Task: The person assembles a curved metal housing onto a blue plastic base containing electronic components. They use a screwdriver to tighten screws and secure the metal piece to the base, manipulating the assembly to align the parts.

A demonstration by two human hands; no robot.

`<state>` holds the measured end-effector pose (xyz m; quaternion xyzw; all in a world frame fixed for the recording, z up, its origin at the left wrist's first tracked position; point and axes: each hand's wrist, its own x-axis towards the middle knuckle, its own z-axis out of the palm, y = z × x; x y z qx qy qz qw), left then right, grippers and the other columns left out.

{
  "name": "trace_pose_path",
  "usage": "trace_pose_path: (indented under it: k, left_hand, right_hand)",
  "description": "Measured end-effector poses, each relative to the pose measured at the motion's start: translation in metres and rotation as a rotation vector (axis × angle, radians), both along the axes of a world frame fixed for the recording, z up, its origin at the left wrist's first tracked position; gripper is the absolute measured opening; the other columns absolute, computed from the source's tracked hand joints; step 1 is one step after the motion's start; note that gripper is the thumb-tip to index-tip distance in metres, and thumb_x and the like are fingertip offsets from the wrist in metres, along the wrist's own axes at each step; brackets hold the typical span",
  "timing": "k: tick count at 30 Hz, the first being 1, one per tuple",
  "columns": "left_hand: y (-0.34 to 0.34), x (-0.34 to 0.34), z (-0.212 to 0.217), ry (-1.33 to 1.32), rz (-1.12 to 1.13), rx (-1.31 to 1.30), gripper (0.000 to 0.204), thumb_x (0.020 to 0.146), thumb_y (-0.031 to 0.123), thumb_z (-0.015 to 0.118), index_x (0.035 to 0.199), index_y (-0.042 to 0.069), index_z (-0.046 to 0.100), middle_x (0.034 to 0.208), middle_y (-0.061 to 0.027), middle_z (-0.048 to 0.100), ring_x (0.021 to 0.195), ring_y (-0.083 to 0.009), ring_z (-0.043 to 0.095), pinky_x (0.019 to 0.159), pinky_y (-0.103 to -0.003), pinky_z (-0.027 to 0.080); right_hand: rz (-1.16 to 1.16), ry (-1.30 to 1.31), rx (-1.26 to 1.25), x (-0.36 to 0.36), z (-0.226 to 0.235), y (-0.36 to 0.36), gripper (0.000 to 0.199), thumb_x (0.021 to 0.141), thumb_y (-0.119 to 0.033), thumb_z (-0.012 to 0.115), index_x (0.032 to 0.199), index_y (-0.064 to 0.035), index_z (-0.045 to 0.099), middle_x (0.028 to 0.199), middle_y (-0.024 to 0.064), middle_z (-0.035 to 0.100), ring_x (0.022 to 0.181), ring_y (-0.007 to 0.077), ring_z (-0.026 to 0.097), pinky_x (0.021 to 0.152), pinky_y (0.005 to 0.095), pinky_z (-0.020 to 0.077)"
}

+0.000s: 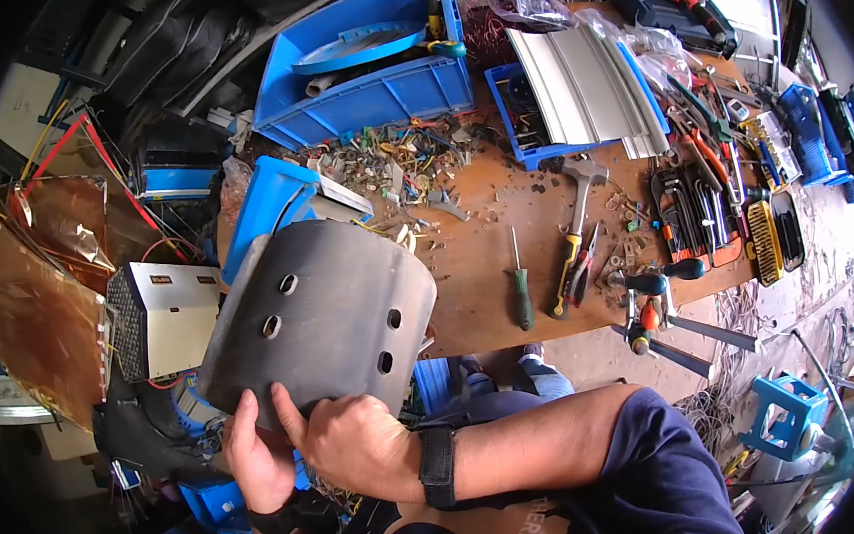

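A dull grey metal plate (315, 311) with dark oval holes fills the middle left of the frame. Above it sits a bright blue plastic crate (362, 81). The workbench (491, 252) across the centre is rusty orange-brown. On it lie a screwdriver (520, 290) with a dark green handle and a hammer (571, 251) with a yellow-and-black grip. At upper centre right rests a pale silver ribbed sheet (589, 89). A brown, glossy panel (43, 297) stands at the left edge. The sleeve (662, 449) at the bottom is navy blue.
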<state>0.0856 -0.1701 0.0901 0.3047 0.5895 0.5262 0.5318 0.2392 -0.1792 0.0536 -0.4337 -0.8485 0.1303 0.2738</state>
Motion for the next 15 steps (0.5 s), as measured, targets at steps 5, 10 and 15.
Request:
trace_pose_path:
  k: [5,10,15]
  left_hand:
    - [-0.005,0.004,-0.005,0.178,0.027,0.089,0.019,0.089,0.014,0.053,0.099,-0.001,0.059,0.099,-0.0074,0.061,0.094,-0.017,0.055,0.084,-0.03,0.042]
    - [-0.013,-0.012,-0.012,0.234,0.064,0.192,0.027,0.088,0.015,0.052,0.105,-0.005,0.058,0.11,-0.013,0.06,0.102,-0.021,0.056,0.092,-0.035,0.042]
    - [-0.006,-0.035,-0.004,-0.066,0.012,0.092,0.042,0.093,0.024,0.045,0.125,-0.003,0.046,0.123,-0.0122,0.055,0.113,-0.0243,0.052,0.098,-0.039,0.038]
  right_hand:
    - [0.087,0.152,-0.111,0.021,0.001,-0.004,0.064,0.079,-0.028,0.057,0.131,0.0058,0.041,0.061,0.0071,0.054,0.048,0.0157,0.054,0.039,0.0293,0.0425]
    - [0.076,0.281,-0.184,0.056,-0.01,0.003,0.068,0.078,-0.038,0.063,0.128,0.0045,0.042,0.071,0.0095,0.057,0.058,0.0216,0.059,0.047,0.0305,0.047]
    - [-0.024,0.121,-0.356,0.093,-0.03,0.026,0.047,0.082,-0.031,0.06,0.117,-0.0033,0.049,0.081,0.0106,0.06,0.075,0.0263,0.063,0.06,0.0348,0.0523]
